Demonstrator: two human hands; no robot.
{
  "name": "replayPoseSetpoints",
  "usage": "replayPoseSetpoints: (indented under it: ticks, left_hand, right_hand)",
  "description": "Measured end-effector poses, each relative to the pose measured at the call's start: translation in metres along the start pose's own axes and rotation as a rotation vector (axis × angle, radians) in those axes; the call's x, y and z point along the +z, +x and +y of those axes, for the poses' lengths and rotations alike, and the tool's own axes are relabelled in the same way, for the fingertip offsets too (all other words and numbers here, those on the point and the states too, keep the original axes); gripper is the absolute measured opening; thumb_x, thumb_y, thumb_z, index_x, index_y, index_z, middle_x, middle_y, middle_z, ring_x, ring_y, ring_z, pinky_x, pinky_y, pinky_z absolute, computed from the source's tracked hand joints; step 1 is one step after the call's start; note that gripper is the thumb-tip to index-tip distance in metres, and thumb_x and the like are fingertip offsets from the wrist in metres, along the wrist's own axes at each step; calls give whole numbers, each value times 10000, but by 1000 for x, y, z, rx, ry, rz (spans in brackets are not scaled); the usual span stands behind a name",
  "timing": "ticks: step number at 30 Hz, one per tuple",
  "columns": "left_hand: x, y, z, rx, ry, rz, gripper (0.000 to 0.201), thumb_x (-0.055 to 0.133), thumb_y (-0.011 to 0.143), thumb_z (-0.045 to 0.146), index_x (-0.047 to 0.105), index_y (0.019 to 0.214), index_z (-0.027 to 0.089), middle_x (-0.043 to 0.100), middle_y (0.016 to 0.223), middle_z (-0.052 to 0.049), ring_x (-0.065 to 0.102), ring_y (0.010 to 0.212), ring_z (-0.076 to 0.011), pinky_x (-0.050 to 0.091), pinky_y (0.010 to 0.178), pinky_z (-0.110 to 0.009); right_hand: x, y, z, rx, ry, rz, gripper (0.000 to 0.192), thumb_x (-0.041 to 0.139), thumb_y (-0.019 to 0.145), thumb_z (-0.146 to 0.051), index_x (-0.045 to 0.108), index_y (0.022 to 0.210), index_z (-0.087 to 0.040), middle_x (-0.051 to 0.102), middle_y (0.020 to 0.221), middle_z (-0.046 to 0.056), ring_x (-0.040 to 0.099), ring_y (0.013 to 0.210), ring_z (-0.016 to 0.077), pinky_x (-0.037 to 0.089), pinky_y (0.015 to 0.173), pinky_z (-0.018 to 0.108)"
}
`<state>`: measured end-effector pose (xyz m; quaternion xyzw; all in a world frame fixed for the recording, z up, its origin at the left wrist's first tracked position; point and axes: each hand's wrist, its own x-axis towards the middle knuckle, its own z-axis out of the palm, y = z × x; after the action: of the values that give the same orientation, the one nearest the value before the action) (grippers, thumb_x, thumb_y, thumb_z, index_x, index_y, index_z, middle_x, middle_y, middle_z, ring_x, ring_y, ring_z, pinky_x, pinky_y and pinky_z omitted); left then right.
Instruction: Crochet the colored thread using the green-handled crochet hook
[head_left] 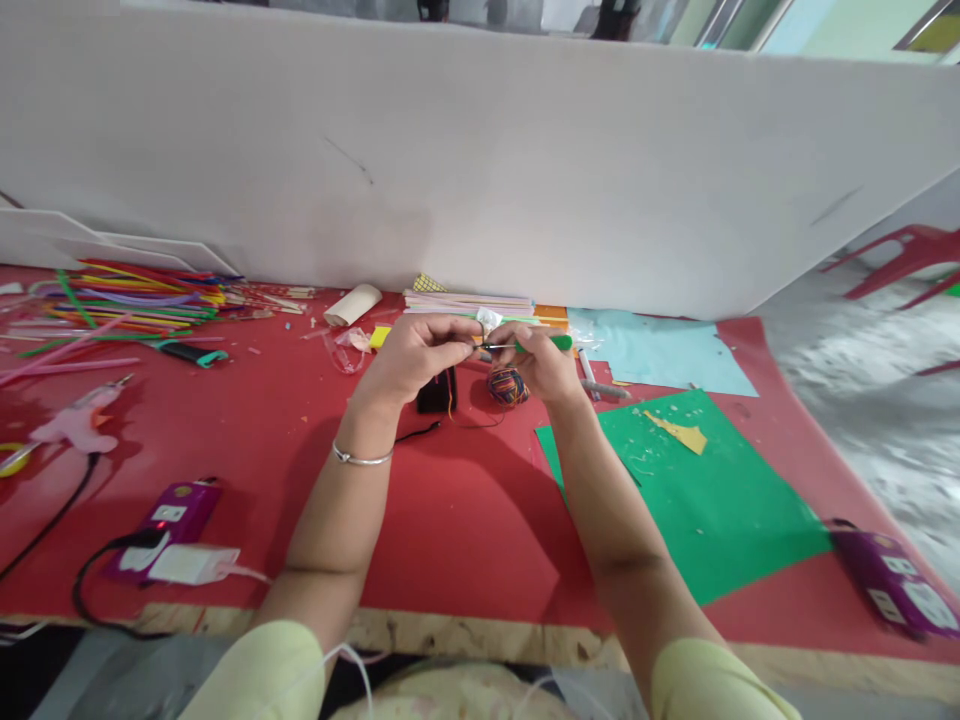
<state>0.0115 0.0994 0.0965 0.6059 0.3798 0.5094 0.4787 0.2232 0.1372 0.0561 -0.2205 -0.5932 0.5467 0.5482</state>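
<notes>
Above the worktop [465,540], the right hand [550,366] pinched a green-handled tool [556,343], its shaft reaching the left hand [420,358], whose grip was too small to tell. A yarn ball [508,387] lay near both.

This looks like a handicraft workroom: a red-covered, wooden-edged tabletop [465,530] carries a bundle of thin multicoloured sticks [142,300], a pale pink glue gun [75,418], a ball of multicoloured yarn [508,387] and a flat green sheet [720,520] (a ragged yellow scrap [691,438] lies on it). A tall white partition board [480,150] stands behind; a red plastic chair [904,260] stands on the grey floor [862,345].
</notes>
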Motion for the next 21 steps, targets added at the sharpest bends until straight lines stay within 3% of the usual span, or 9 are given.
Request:
replayPoseSetpoints:
  ticks: [5,11,16,21]
  left_hand:
    - [-1,1,-4,49,64,1,281,796,795,257,895,1054,210,850,974,-68,762,854,-186,620,839,-326]
    - [2,0,-3,142,247,80,290,746,795,235,891,1042,185,829,880,-54,734,803,-182,597,777,-312]
    - [7,-1,1,219,448,160,325,698,779,198,888,1041,172,793,767,-32,601,631,-129,498,627,-269]
    - [9,-2,3,261,519,199,317,703,793,209,879,1054,172,806,792,-37,577,615,-122,490,611,-260]
  right_hand:
    - [-3,0,2,-35,-39,-13,393,732,942,-499,802,676,-217,748,717,19,679,648,138,565,645,266]
    - [-4,-3,-7,-91,-220,-23,335,692,1009,-492,872,929,-221,769,761,13,712,699,149,604,754,298]
    - [4,-6,-20,-217,-432,-2,431,654,1048,-503,827,792,-202,801,856,54,751,775,166,626,803,327]
    - [12,-8,-21,-374,-531,11,457,606,1091,-449,801,749,-217,811,927,69,780,865,184,633,790,337]
